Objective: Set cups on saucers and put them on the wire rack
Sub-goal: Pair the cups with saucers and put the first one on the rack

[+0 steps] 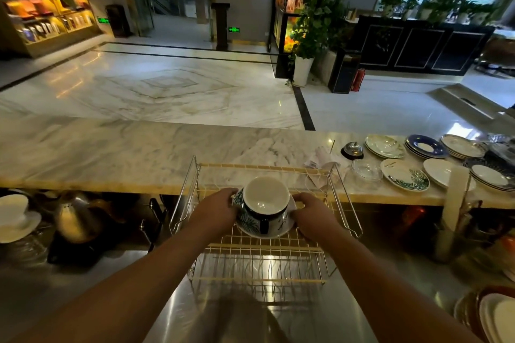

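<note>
Head view. Both hands hold one set over the wire rack (264, 234): left hand (216, 210) grips the left side, right hand (312, 213) the right side, fingers curled around the saucer (267, 232) rim. The cup (264, 203), white inside with a dark leaf print outside, stands upright on the saucer, handle toward the camera. Cannot tell if the saucer touches the rack's upper tier.

The rack stands on a steel counter (320, 320) that reflects the overhead light. Behind it runs a raised marble ledge (125, 153), pale with grey veins. On its right end lie plates and saucers in low stacks (426, 146), a leaf-print plate (405, 175), a glass dish (366, 170) and a call bell (352, 150).

Far left, below the ledge: a white cup on a saucer (16, 213) and a metal kettle (76, 217).

Room: polished marble floor (167, 86), potted plants (309, 30), lit display shelf (47, 19) at left.
</note>
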`<state>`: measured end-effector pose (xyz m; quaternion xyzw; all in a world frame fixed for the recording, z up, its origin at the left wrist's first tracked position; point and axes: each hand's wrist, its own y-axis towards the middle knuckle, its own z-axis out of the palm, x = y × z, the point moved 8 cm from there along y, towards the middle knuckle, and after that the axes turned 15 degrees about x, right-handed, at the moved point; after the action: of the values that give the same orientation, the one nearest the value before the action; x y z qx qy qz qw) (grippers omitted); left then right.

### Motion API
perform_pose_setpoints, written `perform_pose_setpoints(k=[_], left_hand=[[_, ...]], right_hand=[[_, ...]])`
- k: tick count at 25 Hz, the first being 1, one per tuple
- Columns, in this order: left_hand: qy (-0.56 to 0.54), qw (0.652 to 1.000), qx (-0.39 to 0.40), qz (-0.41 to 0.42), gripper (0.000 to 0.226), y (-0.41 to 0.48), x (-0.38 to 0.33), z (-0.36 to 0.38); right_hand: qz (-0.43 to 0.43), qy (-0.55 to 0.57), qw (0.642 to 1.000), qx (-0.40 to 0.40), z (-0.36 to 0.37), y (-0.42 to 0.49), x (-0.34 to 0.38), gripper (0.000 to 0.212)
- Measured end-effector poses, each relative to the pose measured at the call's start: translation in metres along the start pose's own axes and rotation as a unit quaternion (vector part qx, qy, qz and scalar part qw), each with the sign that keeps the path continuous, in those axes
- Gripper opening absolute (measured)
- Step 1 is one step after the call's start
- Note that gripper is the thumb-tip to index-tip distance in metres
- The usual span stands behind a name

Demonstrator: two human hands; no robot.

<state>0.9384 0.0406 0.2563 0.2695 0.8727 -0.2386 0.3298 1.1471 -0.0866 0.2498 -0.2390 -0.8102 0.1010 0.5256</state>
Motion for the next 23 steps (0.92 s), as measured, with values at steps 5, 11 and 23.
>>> perform_pose_setpoints(k=[5, 11, 23], left_hand=[[0.003, 1.0, -0.002, -0.004, 0.046, 0.001, -0.002, -0.002], [0.009, 1.0, 0.002, -0.016, 0.045, 0.003, 0.0, 0.001], [0.113, 0.991, -0.058, 0.048, 0.043, -0.018, -0.002, -0.002]], right_hand=[[-0.005, 0.005, 1.0, -0.003, -0.002, 0.006, -0.001, 0.033], [0.003, 0.004, 1.0, -0.001, 0.001, 0.012, -0.004, 0.029], [-0.09, -0.242, 0.962, -0.093, 0.0, -0.018, 0.015, 0.04]])
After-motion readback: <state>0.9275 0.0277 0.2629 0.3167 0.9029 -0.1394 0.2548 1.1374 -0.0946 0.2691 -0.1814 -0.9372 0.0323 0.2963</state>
